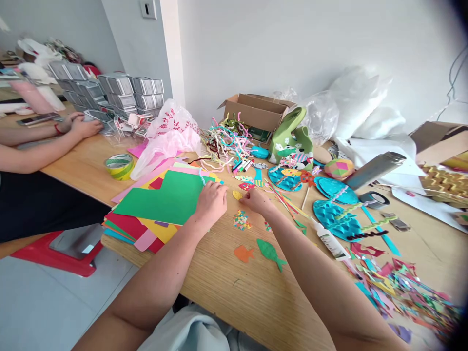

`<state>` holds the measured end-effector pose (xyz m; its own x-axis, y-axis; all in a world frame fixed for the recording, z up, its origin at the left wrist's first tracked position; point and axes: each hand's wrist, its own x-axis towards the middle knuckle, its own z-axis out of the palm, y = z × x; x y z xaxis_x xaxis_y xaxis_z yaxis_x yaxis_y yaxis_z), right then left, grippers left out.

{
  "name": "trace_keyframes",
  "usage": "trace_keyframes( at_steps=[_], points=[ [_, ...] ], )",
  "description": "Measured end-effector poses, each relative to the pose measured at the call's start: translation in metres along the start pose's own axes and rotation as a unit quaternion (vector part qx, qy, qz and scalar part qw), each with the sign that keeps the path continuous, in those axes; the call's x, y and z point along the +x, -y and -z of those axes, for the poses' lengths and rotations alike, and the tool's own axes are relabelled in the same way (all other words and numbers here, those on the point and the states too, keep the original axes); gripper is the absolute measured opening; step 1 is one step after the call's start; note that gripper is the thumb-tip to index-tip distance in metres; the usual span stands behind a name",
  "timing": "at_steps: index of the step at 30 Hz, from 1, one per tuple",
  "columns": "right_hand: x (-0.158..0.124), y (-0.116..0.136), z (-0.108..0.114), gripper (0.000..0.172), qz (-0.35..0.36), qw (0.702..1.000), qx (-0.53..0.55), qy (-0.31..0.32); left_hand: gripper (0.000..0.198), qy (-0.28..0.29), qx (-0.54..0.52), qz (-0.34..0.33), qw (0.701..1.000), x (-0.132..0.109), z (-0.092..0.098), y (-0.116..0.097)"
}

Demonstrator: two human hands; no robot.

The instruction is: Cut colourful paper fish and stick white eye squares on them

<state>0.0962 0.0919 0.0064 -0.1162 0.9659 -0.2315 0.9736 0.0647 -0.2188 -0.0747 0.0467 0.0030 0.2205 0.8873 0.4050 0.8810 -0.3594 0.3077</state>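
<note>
My right hand (257, 202) is closed, its fingertips pinching the edge of a small yellow paper fish (237, 195) on the table. My left hand (212, 200) is curled beside the right edge of a notched green paper sheet (175, 197). A thin light-blue and white piece (202, 177) sticks up from behind its fingers; its kind is unclear. Below the hands lie a pile of tiny coloured paper bits (242, 220), an orange paper fish (243, 254) and a green paper fish (269, 252). Other decorated paper fish (246, 186) lie just beyond.
A white glue bottle (331, 241) lies right of my forearm, near paper scraps (395, 282). Behind are pipe cleaners (228, 141), a green felt bag (292, 139) and a steel flask (376, 169). Tape (120, 166) stands left; another person's hands (82, 126) rest farther left.
</note>
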Motion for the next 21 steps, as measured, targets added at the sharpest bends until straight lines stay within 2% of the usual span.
trace_keyframes(
  at_steps=[8, 15, 21],
  points=[
    [-0.0039, -0.0057, -0.0045, 0.021, -0.011, 0.999, 0.014, -0.042, 0.025, 0.012, -0.006, -0.005, 1.0, 0.0, -0.0009, -0.0008],
    [-0.0039, -0.0084, -0.0063, 0.006, -0.003, 0.998, 0.057, -0.033, 0.024, 0.0, -0.02, -0.014, 1.0, -0.0003, -0.004, -0.0006],
    [-0.0058, -0.0108, -0.0048, 0.006, -0.002, 0.993, 0.104, -0.052, 0.024, -0.003, -0.049, -0.007, 0.999, 0.0, -0.0027, -0.0017]
  ],
)
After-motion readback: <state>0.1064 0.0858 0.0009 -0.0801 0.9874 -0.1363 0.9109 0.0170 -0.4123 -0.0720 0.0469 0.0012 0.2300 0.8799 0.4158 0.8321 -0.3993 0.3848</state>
